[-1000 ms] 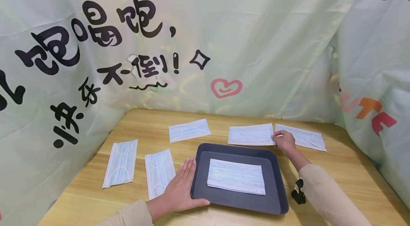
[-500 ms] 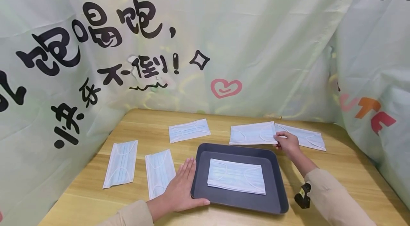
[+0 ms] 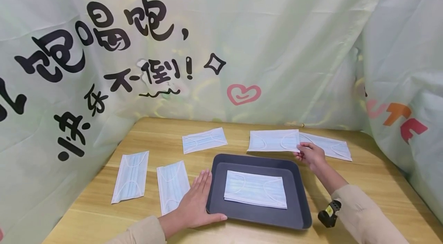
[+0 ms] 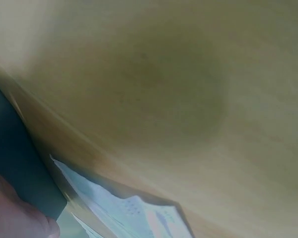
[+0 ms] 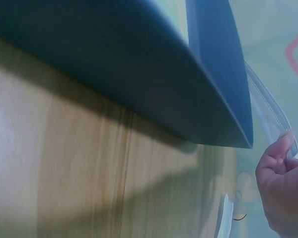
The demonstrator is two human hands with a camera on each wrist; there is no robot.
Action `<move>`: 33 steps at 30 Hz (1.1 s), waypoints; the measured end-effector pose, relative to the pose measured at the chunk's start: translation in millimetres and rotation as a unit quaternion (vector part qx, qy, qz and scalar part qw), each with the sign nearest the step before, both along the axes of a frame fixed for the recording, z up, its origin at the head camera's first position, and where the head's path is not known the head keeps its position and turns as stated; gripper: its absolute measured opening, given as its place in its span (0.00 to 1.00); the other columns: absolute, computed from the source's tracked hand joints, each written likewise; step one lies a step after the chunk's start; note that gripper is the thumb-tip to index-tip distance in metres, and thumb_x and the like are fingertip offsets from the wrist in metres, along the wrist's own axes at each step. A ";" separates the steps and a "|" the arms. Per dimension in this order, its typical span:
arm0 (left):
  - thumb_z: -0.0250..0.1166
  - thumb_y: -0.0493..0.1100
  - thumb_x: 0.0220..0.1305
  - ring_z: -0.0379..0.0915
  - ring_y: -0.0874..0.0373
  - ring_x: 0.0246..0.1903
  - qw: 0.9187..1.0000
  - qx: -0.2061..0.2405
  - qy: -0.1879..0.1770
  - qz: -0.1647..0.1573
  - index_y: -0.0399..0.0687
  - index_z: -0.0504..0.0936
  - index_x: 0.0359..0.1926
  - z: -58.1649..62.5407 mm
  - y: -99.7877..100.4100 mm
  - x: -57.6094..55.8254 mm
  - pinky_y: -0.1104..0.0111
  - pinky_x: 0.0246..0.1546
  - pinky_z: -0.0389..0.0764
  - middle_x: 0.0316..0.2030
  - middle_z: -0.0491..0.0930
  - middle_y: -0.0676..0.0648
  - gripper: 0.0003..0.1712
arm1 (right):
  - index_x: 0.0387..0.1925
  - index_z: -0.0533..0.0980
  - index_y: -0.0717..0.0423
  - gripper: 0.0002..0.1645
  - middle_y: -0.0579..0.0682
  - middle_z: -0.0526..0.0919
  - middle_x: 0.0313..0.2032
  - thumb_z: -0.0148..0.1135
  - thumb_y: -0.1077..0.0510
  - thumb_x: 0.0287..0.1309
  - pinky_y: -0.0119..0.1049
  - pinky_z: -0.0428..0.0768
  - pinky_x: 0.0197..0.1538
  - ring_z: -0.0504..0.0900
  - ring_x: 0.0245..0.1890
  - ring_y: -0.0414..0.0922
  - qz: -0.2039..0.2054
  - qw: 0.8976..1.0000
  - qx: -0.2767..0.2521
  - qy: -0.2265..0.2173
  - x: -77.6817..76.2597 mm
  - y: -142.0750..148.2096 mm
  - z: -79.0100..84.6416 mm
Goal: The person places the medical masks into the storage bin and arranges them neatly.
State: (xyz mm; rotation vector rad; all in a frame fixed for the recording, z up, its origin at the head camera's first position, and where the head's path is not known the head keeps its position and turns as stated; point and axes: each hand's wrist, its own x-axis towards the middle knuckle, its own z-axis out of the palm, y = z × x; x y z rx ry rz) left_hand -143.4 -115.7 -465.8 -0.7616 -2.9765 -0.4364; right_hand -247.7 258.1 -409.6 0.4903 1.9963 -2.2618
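My right hand (image 3: 311, 155) pinches the right end of a pale blue face mask (image 3: 273, 141) just behind the tray. In the right wrist view the thumb and fingers (image 5: 278, 153) grip that mask's edge, past the tray corner. My left hand (image 3: 195, 203) lies with straight fingers along the left side of the dark grey tray (image 3: 256, 224), thumb at its front rim. A small stack of face masks (image 3: 255, 190) sits flat inside the tray. Only part of the left hand (image 4: 20, 213) shows at the lower left of the left wrist view.
Another mask (image 3: 328, 146) lies behind the right hand. More single masks lie on the wooden table (image 3: 104, 217): one at the back (image 3: 205, 140), one at far left (image 3: 130, 176), one beside the left hand (image 3: 172, 186). A printed curtain (image 3: 294, 44) encloses the table.
My right hand has drawn back slightly to the right, and the mask it pinches has lifted and shifted a little right and away from the table. The left hand and tray stay put.
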 end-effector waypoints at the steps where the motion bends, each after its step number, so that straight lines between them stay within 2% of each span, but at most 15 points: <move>1: 0.50 0.83 0.43 0.41 0.43 0.71 1.000 -0.001 0.001 0.000 0.32 0.47 0.70 -0.3 -0.1 0.0 0.54 0.68 0.56 0.71 0.46 0.35 0.70 | 0.44 0.66 0.64 0.08 0.43 0.77 0.16 0.49 0.66 0.63 0.25 0.77 0.25 0.78 0.18 0.34 0.001 1.000 -0.005 -0.002 0.5 0.3 0.1; 5: 0.50 0.83 0.43 0.41 0.43 0.71 1.000 -0.003 0.007 -0.001 0.32 0.47 0.70 -0.5 -0.2 -0.3 0.54 0.68 0.56 0.71 0.46 0.34 0.70 | 0.36 0.69 0.57 0.03 0.43 0.77 0.17 0.50 0.65 0.63 0.25 0.77 0.26 0.78 0.19 0.34 0.004 0.999 -0.035 -0.007 2.5 1.7 1.3; 12: 0.50 0.83 0.44 0.41 0.43 0.71 1.000 -0.001 0.008 -0.002 0.32 0.47 0.70 1.1 -0.1 -0.6 0.54 0.67 0.57 0.71 0.46 0.34 0.70 | 0.24 0.73 0.48 0.15 0.43 0.78 0.17 0.48 0.66 0.63 0.25 0.77 0.26 0.78 0.19 0.35 0.016 0.997 -0.075 -0.008 7.5 3.7 4.7; 21: 0.51 0.82 0.44 0.41 0.43 0.71 1.000 0.004 0.001 -0.003 0.31 0.48 0.70 1.0 0.4 0.5 0.54 0.68 0.55 0.71 0.46 0.34 0.70 | 0.24 0.73 0.47 0.16 0.44 0.77 0.19 0.48 0.65 0.64 0.24 0.77 0.28 0.77 0.21 0.35 0.045 0.995 -0.091 -0.005 18.3 8.2 6.3; 27: 0.51 0.83 0.43 0.41 0.43 0.71 1.000 0.009 0.000 -0.003 0.31 0.48 0.70 0.5 0.3 0.2 0.54 0.68 0.55 0.71 0.47 0.34 0.70 | 0.25 0.73 0.46 0.15 0.43 0.75 0.20 0.48 0.64 0.65 0.24 0.76 0.29 0.75 0.22 0.35 0.076 0.995 -0.070 0.004 29.3 8.9 6.4; 33: 0.51 0.82 0.43 0.40 0.43 0.71 1.000 0.004 -0.004 -0.003 0.31 0.48 0.70 1.0 0.5 0.1 0.54 0.68 0.54 0.71 0.46 0.34 0.70 | 0.25 0.75 0.44 0.15 0.43 0.75 0.21 0.50 0.63 0.64 0.24 0.77 0.29 0.74 0.22 0.35 0.087 0.994 -0.059 0.002 41.8 7.4 7.9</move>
